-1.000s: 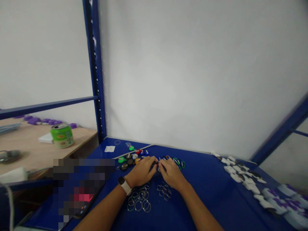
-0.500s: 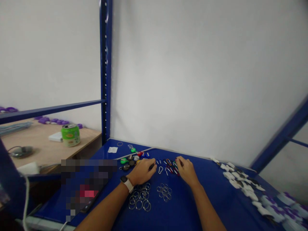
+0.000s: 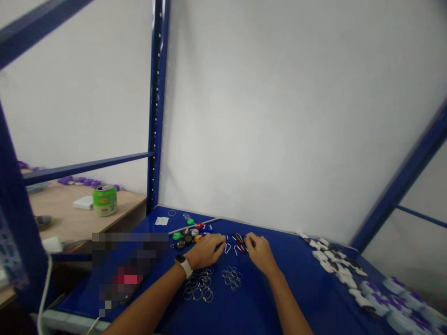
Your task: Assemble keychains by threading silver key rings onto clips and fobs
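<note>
My left hand point(image 3: 204, 251), with a watch point(image 3: 183, 265) on its wrist, is closed over the table with a small dark thing at its fingertips that I cannot make out. Just behind it lies a cluster of badge reels point(image 3: 188, 237) in black, green, red and blue, partly hidden by the hand. Between my two hands are several small coloured carabiners point(image 3: 239, 238). My right hand point(image 3: 260, 253) is at their right edge, fingers pinched together; what they hold is hidden. Large split rings point(image 3: 198, 293) lie below my left wrist, and a group of smaller rings point(image 3: 232, 278) lies nearer the middle.
The blue table point(image 3: 265, 307) has a pixelated dark area point(image 3: 129, 265) at its left. White and purple bundles point(image 3: 349, 274) line the right side. A green can point(image 3: 105, 200) stands on the wooden desk point(image 3: 129, 204) beyond a blue frame post point(image 3: 156, 116).
The view has tilted and shifted slightly. My right hand has come a little closer to the carabiners and my left hand. Both hands remain closed.
</note>
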The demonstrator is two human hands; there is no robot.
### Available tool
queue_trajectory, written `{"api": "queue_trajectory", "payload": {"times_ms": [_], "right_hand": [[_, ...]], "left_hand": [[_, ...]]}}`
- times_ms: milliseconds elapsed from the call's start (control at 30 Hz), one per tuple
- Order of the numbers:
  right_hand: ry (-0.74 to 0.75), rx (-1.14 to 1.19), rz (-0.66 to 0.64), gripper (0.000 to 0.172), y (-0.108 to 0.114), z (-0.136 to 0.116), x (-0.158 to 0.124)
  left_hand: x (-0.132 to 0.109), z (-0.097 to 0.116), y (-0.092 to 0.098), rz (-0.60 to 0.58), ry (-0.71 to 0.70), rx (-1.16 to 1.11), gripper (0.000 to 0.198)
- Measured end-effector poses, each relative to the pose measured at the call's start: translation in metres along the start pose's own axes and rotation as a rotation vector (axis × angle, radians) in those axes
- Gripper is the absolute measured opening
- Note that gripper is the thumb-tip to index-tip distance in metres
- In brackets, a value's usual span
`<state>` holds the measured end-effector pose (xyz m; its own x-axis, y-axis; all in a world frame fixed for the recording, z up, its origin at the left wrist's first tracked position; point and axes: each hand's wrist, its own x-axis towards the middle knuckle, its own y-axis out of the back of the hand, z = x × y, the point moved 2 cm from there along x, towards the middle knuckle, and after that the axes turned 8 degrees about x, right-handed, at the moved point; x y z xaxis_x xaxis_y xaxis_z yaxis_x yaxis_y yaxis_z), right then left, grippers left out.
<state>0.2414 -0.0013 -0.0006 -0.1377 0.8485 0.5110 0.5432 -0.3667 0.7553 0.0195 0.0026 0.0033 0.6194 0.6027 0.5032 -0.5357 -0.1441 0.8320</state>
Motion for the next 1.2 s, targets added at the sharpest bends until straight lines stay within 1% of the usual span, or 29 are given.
{"api": "queue_trajectory", "payload": {"times_ms": [100, 133, 200, 300, 400, 500, 600, 733, 833, 933, 1033, 1133, 1200], "right_hand": [[0.036, 0.069, -0.082, 0.033, -0.007, -0.023, -0.013], [0.049, 0.097, -0.123, 0.032, -0.009, -0.029, -0.018], [0.054, 0.146, -0.164, 0.03, -0.01, -0.04, -0.029], [0.007, 0.208, -0.162, 0.032, -0.007, -0.05, -0.047], [-0.018, 0.208, -0.13, 0.033, -0.003, -0.061, -0.066], [-0.017, 0.228, -0.104, 0.033, -0.002, -0.073, -0.085], [-0.04, 0.297, -0.078, 0.034, -0.003, -0.082, -0.102], [-0.064, 0.303, -0.106, 0.032, -0.006, -0.089, -0.121], [-0.058, 0.334, -0.121, 0.033, -0.008, -0.098, -0.129], [-0.043, 0.387, -0.147, 0.033, -0.012, -0.112, -0.133], [-0.011, 0.428, -0.174, 0.03, -0.019, -0.128, -0.136], [-0.005, 0.44, -0.132, 0.029, -0.026, -0.136, -0.139], [-0.032, 0.469, -0.105, 0.028, -0.029, -0.134, -0.141]], "left_hand": [[-0.006, 0.011, -0.002, -0.008, -0.027, -0.002, 0.02], [-0.01, 0.015, -0.001, -0.01, -0.031, 0.0, 0.02], [-0.021, 0.021, 0.002, -0.012, -0.028, 0.007, 0.019], [-0.043, 0.027, 0.011, -0.032, 0.018, 0.007, 0.021], [-0.067, 0.033, 0.022, -0.042, 0.06, -0.019, 0.02], [-0.091, 0.041, 0.029, 0.003, 0.131, -0.08, 0.022], [-0.114, 0.047, 0.03, 0.054, 0.214, -0.15, 0.028], [-0.135, 0.054, 0.028, 0.073, 0.262, -0.169, 0.026], [-0.141, 0.063, 0.028, 0.039, 0.266, -0.152, 0.025], [-0.14, 0.074, 0.027, -0.002, 0.252, -0.123, 0.022], [-0.137, 0.084, 0.021, -0.03, 0.242, -0.122, 0.015], [-0.137, 0.089, 0.013, 0.003, 0.286, -0.103, 0.013], [-0.138, 0.089, 0.011, 0.003, 0.31, -0.104, 0.013]]}}
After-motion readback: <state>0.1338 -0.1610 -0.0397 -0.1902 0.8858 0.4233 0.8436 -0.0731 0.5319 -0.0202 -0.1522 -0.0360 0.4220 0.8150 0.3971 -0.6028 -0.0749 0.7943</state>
